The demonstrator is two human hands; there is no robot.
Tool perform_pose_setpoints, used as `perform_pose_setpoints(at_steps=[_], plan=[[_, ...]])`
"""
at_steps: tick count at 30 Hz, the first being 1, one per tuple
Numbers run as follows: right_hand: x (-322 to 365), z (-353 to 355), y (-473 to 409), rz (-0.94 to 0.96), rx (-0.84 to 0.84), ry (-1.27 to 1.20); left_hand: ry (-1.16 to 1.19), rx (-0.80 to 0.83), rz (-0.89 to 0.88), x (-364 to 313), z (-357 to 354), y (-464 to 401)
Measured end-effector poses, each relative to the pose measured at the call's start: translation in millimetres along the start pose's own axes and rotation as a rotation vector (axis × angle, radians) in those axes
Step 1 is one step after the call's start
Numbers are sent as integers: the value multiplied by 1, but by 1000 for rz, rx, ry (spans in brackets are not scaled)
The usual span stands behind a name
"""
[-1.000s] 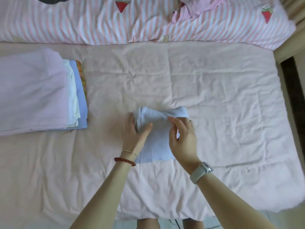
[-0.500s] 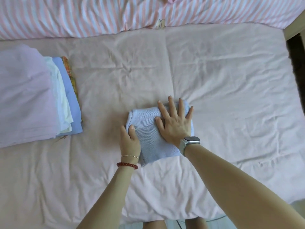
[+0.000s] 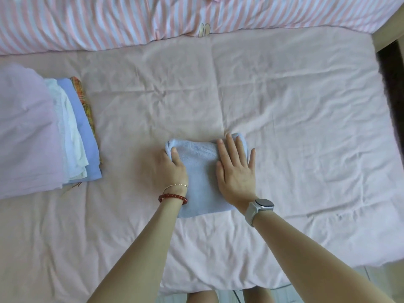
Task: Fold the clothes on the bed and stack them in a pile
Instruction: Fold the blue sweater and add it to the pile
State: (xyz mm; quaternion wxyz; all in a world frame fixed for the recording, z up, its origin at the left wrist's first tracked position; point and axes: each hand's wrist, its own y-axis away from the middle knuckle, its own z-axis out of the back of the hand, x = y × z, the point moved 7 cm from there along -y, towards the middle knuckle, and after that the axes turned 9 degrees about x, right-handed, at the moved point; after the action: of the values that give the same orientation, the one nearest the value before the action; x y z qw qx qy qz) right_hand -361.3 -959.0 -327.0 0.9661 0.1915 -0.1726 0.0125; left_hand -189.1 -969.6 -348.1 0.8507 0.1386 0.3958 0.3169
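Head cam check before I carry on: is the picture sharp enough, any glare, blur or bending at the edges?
Head view: soft even daylight, no glare; the light blue cloth, left hand and right hand are fairly sharp; the pile on the left is softer, the dark gap at the right edge smears; wide-angle lens curves the striped quilt.

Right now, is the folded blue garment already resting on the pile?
No, the blue garment lies mid-bed under both hands, apart from the pile at left.

Wrinkled pale pink bed sheet (image 3: pixel 273 101) carrying folded laundry

A small folded light blue knit garment (image 3: pixel 200 169) lies mid-bed; a pile of folded clothes (image 3: pixel 43 132) sits at the left; a pink-and-white striped quilt (image 3: pixel 131 18) lies along the far edge.
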Motion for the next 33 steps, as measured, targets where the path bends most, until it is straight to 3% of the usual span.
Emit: perform_pose_setpoints(at_steps=[3, 10, 12, 16, 18, 20, 22, 24, 28, 31, 33], plan=[[-14, -23, -14, -102, 147, 75, 72, -98, -91, 3, 6, 1], [-19, -30, -40, -211, 177, -20, 154, -242, -152, 6, 37, -4], [-19, -29, -37, -206, 194, -62, 159, -175, -81, 11, 36, -8], [-18, -10, -17, -73, 146, -219, 151, 127, 48, 4, 13, -9], [-18, 9, -2, 0, 41, -304, 91, 105, -39, -11, 18, 0], [-16, 20, 12, 37, -36, -321, -145, -25, -176, -24, 27, 17], [-11, 18, 16, 73, -25, -236, -363, -88, -414, -41, 21, 42], [-8, 4, 12, 87, 64, -70, -533, -3, -582, -45, -1, 59], [-12, -32, 3, 61, 247, 195, -718, 298, -403, 3, -40, 50], [-10, -36, -5, 69, 266, 175, -662, 358, -371, 13, -46, 34], [-7, -20, -6, 109, 174, -25, -450, 351, -411, 2, -38, 32]])
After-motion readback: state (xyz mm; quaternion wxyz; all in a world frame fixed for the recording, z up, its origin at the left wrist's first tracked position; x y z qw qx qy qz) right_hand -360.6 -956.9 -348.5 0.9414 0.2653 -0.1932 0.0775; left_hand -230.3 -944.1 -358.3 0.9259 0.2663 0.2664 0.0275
